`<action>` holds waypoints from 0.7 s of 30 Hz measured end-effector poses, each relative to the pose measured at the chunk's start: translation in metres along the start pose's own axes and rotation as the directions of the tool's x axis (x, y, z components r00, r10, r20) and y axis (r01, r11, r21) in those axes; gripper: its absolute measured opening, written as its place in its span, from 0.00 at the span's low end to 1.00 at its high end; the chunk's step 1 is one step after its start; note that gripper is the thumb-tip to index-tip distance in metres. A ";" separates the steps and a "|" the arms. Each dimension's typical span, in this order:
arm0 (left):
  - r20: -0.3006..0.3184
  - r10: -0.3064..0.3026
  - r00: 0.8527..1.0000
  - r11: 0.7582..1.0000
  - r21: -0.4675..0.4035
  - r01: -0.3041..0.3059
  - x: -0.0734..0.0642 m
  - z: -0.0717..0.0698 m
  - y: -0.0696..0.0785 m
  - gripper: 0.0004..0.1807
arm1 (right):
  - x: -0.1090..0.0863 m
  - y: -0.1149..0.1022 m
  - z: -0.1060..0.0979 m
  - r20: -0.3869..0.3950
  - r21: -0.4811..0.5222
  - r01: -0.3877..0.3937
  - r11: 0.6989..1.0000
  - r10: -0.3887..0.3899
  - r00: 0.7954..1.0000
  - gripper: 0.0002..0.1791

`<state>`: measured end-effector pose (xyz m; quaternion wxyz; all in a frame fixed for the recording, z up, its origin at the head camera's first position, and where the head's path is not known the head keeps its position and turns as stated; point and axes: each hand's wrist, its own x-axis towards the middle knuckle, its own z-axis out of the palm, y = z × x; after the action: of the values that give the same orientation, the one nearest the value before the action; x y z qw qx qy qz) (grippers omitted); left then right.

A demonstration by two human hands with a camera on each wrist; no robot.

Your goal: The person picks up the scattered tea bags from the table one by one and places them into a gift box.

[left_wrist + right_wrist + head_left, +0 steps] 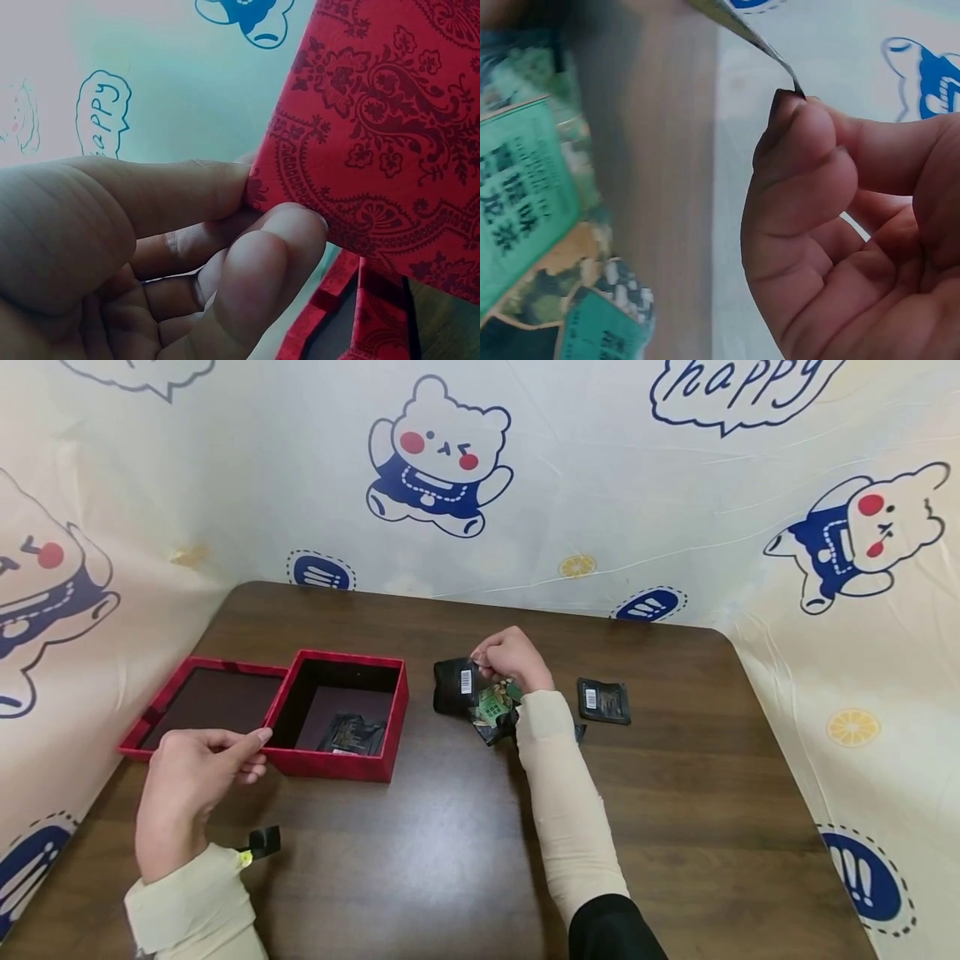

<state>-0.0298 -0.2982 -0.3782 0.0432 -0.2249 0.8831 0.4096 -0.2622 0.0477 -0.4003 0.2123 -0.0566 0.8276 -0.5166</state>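
A red box (330, 765) with a dark inside stands on the table, a black sachet (351, 735) lying in it. My left hand (197, 770) pinches the box's near left corner between thumb and fingers. In the left wrist view the box wall (375, 127) shows a dark floral pattern. At the table's middle my right hand (517, 658) pinches the edge of a black sachet (453, 687) with a white barcode label. Only a thin edge of that sachet shows in the right wrist view. Green-printed sachets (525, 187) lie just below this hand.
A shallow red tray-like lid (153, 727) with a dark inside lies left of the box. Another black sachet (604, 702) lies flat to the right of my right hand. A patterned curtain (555, 502) hangs behind the wooden table (420, 877).
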 end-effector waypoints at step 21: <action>-0.016 0.011 1.000 1.000 -0.002 -0.011 0.000 0.000 -0.001 0.35 | -0.023 -0.040 -0.014 -0.013 0.093 0.099 0.991 -0.098 0.995 0.07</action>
<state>-0.0295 -0.2990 -0.3795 0.0336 -0.2235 0.8842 0.4089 -0.2523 0.0485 -0.3529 0.1855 -0.0852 0.7996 -0.5648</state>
